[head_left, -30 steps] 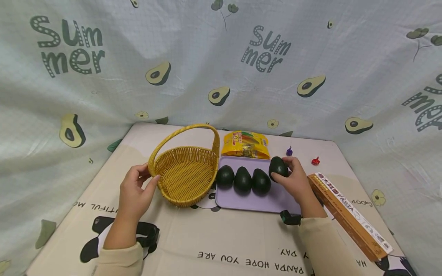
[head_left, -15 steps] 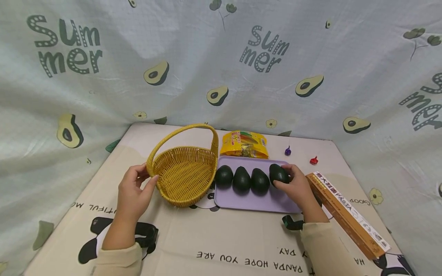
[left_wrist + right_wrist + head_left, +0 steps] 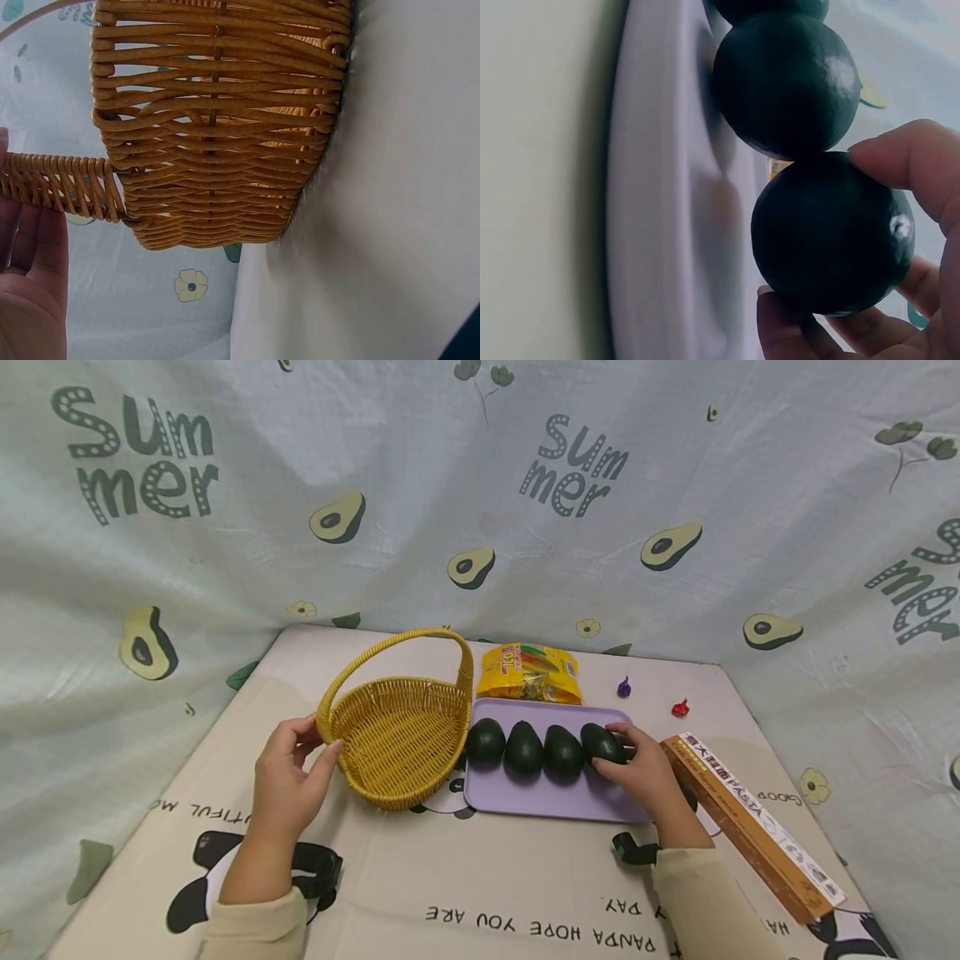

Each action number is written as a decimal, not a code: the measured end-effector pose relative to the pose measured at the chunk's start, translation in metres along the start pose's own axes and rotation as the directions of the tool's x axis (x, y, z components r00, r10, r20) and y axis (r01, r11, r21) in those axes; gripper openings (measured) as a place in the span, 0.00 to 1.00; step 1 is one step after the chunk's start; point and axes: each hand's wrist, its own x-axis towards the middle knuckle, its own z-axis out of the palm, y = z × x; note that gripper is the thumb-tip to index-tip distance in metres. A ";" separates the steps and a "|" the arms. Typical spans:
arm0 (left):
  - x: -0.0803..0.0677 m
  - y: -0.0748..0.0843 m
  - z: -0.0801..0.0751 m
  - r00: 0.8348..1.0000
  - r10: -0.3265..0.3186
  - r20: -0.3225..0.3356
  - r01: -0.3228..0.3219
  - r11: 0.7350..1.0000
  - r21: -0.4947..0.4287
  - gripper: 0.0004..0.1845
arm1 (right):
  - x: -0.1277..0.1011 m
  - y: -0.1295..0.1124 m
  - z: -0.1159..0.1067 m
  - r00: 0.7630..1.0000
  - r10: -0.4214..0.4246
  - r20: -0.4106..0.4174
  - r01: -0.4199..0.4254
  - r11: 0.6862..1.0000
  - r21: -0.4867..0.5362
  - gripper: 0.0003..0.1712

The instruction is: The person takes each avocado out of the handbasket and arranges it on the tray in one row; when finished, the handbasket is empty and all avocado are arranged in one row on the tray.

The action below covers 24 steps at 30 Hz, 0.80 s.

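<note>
Avocado [image 3: 602, 743] number four, the rightmost of the row, now lies on the purple tray [image 3: 547, 797]; a second ago the right hand [image 3: 643, 772] held it lifted above the tray's far right corner, and since then it has come down and in beside its neighbour. The right hand has its fingers and thumb curled round the fruit, thumb on the near side, fingertips over the top; the wrist view shows it touching the next avocado [image 3: 786, 81] in line. The left hand [image 3: 288, 781] has not moved: it pinches the rim of the yellow wicker basket [image 3: 397, 739] where the handle joins, thumb on the outside. Farther right a long pasta box [image 3: 750, 827] lies slantwise. Beyond the tray sit a yellow snack bag [image 3: 534, 672] and two small wrapped sweets [image 3: 651, 697].
</note>
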 end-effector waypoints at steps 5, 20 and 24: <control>0.002 0.000 -0.001 1.000 0.009 -0.005 -0.009 1.000 0.003 0.22 | 0.000 0.001 0.002 1.000 0.000 -0.009 0.000 1.000 0.001 0.37; 0.000 0.001 -0.001 1.000 -0.017 0.001 0.017 1.000 0.010 0.23 | -0.001 0.008 0.008 0.996 -0.085 -0.020 0.083 0.993 -0.090 0.38; 0.000 0.001 0.000 1.000 -0.021 0.006 0.021 1.000 0.013 0.23 | -0.003 0.010 0.007 0.996 -0.086 -0.014 0.085 0.993 -0.083 0.38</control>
